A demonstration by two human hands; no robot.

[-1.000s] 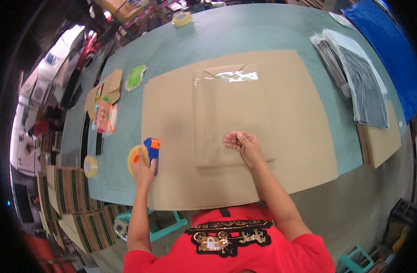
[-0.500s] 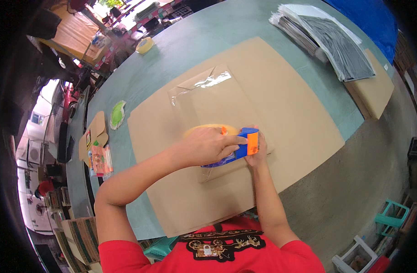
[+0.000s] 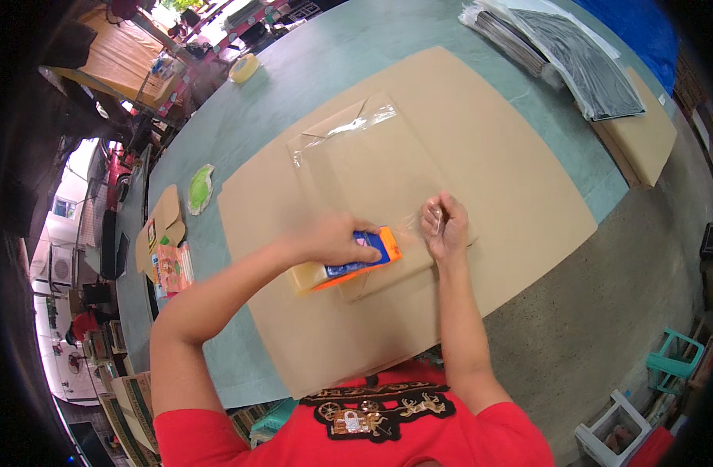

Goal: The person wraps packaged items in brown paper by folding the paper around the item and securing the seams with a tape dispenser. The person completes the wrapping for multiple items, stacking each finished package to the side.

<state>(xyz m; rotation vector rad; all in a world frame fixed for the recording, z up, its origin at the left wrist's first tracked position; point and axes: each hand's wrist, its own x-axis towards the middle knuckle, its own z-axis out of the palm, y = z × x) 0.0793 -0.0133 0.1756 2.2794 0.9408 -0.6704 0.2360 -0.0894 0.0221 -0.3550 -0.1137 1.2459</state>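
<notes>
Since the frame half a second back, the tape dispenser [image 3: 348, 268] has moved left, away from the right hand [image 3: 446, 226]. Blue body, orange cutter end, roll of tape at its rear. A gap now separates the two hands, with a thin strip of clear tape [image 3: 407, 222] showing across it.

Left hand [image 3: 334, 240]: wrapped over the dispenser from above, gripping it. Right hand: fingers curled tight, a glint of clear film at the fingertips; appears to pinch the strip's loose end.

Key relation: dispenser's long axis slants from the roll, lower left, to the cutter, upper right, pointing toward the right hand. Left hand is the nearer, being on it; right hand lies just beyond the cutter, apart from it.

Under both hands: flat kraft-wrapped package [image 3: 383, 171], long axis running from upper left to lower right. Hands sit over its near half; glossy tape crosses its far end. Package rests on a larger brown sheet [image 3: 520, 163] on the green table [image 3: 356, 39].

Labels: none readable on dispenser or package. Printed pink-orange packet [image 3: 169, 268] at left, print too small. Red shirt [image 3: 286, 447] bears an embroidered carriage patch with a lettering-like band, distorted here.
</notes>
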